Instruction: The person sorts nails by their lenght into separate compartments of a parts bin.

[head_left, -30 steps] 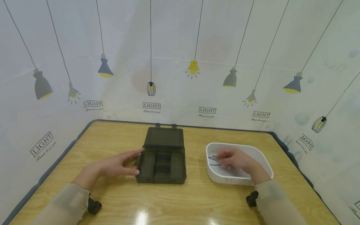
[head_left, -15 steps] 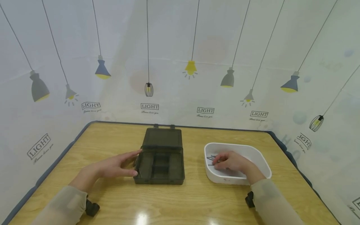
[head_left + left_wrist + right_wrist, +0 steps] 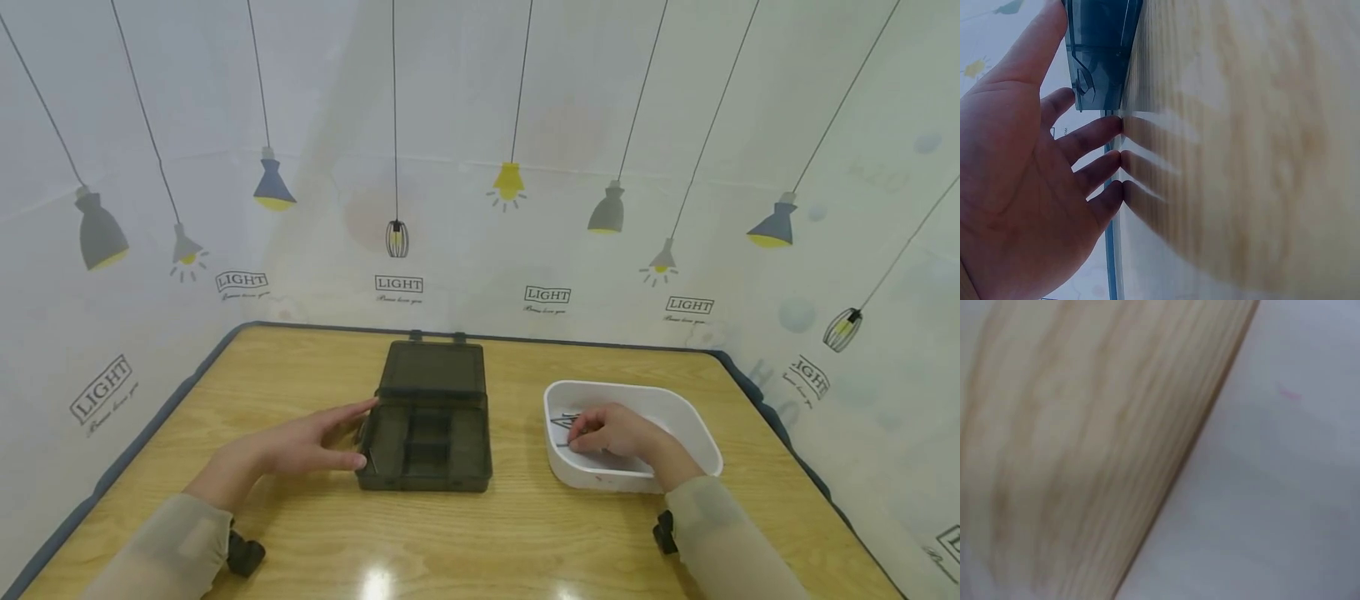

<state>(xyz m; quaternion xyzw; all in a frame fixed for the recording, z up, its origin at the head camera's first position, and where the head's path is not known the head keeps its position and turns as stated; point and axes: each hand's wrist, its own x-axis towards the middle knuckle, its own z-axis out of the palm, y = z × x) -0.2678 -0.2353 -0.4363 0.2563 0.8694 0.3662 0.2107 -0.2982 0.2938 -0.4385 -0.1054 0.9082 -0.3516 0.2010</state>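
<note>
A dark translucent plastic box (image 3: pixel 423 479) stands on the table with its lid (image 3: pixel 435 367) tipped back. Inside its left compartment I can make out a thin nail (image 3: pixel 372 460). My left hand (image 3: pixel 300 442) rests at the box's left side, fingers spread, thumb and index finger at its edge. The left wrist view shows that hand (image 3: pixel 1016 181) with its lower fingertips on the tabletop. My right hand (image 3: pixel 618 433) reaches into a white tray (image 3: pixel 705 433), fingertips bent down beside a lone nail (image 3: pixel 562 445). Whether they pinch it is hidden. Several nails (image 3: pixel 564 419) lie behind the fingers.
The wooden table (image 3: pixel 450 550) has a dark blue edge strip and a printed cloth (image 3: pixel 480 250) standing behind it. Bare wood separates box and tray. Only table and the tray's blurred white wall (image 3: pixel 1272 487) appear in the right wrist view.
My right hand has lowered and shifted slightly left, its fingertips now beside the lone nail in the tray. My left hand stays at the box. The head view has shifted a little.
</note>
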